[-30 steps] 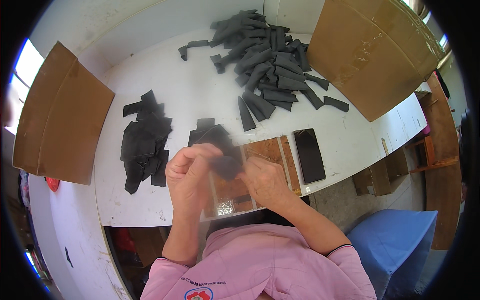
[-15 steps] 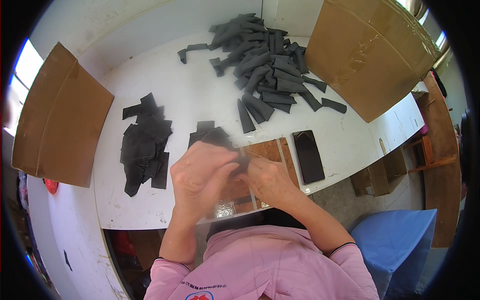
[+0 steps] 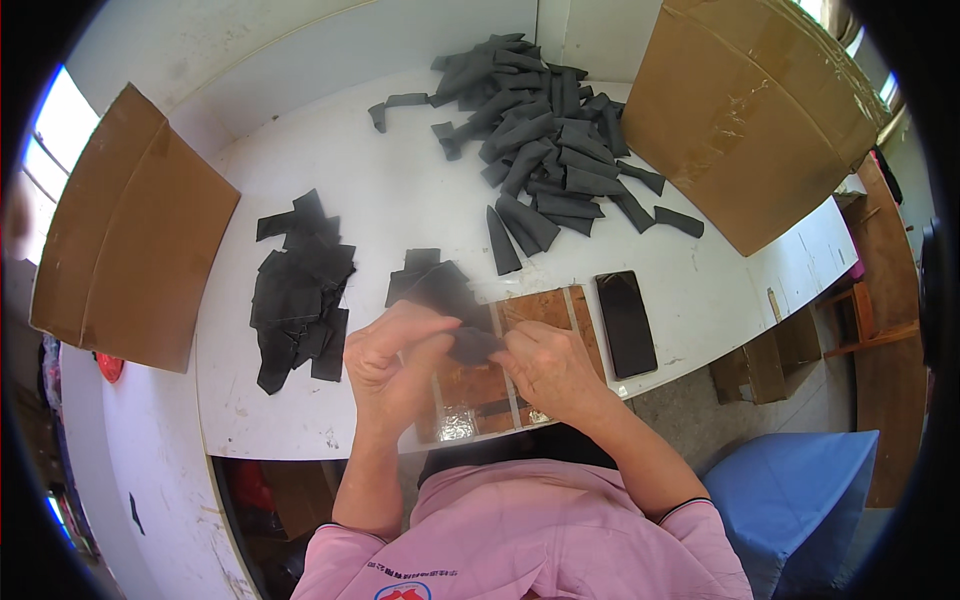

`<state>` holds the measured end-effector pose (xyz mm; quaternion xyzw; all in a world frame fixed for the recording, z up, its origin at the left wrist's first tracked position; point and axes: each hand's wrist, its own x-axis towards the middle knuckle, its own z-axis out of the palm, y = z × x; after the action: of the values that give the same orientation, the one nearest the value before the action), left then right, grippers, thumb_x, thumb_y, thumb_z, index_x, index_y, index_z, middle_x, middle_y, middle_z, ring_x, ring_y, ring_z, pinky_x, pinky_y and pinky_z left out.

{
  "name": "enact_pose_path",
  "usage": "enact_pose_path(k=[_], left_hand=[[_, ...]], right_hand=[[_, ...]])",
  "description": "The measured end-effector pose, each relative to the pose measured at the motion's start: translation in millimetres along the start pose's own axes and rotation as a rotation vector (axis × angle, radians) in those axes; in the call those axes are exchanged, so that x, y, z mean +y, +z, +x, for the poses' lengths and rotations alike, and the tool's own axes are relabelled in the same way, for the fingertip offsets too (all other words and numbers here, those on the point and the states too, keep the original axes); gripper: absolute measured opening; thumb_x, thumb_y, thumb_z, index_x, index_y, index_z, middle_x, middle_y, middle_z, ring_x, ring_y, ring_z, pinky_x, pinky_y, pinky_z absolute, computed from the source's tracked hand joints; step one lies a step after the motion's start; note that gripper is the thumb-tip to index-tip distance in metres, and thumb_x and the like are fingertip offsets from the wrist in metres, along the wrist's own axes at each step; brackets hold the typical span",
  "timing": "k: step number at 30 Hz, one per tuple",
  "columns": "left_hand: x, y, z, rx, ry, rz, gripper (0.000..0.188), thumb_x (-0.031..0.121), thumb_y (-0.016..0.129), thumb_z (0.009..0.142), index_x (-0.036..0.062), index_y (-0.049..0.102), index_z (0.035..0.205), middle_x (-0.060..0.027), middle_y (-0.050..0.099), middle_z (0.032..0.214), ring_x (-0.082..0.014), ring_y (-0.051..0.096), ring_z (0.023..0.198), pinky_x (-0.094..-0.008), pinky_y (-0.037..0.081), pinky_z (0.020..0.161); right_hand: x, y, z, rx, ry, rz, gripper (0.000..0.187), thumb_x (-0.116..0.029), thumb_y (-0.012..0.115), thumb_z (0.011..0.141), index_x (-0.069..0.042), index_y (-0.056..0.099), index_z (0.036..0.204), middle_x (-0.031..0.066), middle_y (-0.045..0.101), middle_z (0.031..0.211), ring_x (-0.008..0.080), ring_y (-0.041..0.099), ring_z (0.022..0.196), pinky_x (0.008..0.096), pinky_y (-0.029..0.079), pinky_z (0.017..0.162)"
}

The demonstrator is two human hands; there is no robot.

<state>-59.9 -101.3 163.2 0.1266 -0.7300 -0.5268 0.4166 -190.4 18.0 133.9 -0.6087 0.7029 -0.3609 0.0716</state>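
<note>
1. A black phone (image 3: 626,325) lies on the white table (image 3: 385,180).
2. A cardboard box (image 3: 130,235) is at left, a second box (image 3: 745,125) at right.
3. A blue, flat-sided object (image 3: 780,490) is at lower right.

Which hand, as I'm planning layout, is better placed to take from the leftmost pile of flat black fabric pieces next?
Probably the left hand: it is nearer that leftmost pile than the right hand, though both seem to pinch a small dark fabric piece.
</note>
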Motion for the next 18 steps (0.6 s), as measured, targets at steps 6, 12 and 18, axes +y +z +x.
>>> enact_pose_path(k=[6,12,18], left_hand=[[18,15,9,0.092,-0.011,0.04,0.022,-0.01,0.058,0.062,-0.0011,0.06,0.082,-0.0085,0.06,0.076,-0.0154,0.056,0.067,-0.0253,0.044,0.06],[7,8,7,-0.002,0.239,0.214,0.011,0.006,0.064,0.076,-0.0009,0.057,0.082,-0.0105,0.059,0.078,-0.0143,0.054,0.07,-0.023,0.043,0.061],[5,12,0,0.109,0.194,0.18,0.01,0.007,0.062,0.078,0.0,0.055,0.077,-0.0093,0.058,0.076,-0.0131,0.052,0.067,-0.0209,0.041,0.058]], right_hand=[[9,16,-5,0.158,-0.017,0.018,0.022,-0.018,0.062,0.074,-0.004,0.05,0.063,0.0082,0.049,0.062,0.0259,0.052,0.057,0.0358,0.041,0.048],[2,2,0,0.085,-0.034,0.045,0.011,-0.008,0.056,0.077,0.001,0.051,0.074,0.0129,0.048,0.064,0.0302,0.051,0.058,0.0373,0.04,0.049],[-1,9,-1,0.155,-0.061,0.022,0.016,-0.014,0.061,0.073,-0.005,0.05,0.068,0.0064,0.049,0.062,0.0235,0.052,0.057,0.0337,0.041,0.048]])
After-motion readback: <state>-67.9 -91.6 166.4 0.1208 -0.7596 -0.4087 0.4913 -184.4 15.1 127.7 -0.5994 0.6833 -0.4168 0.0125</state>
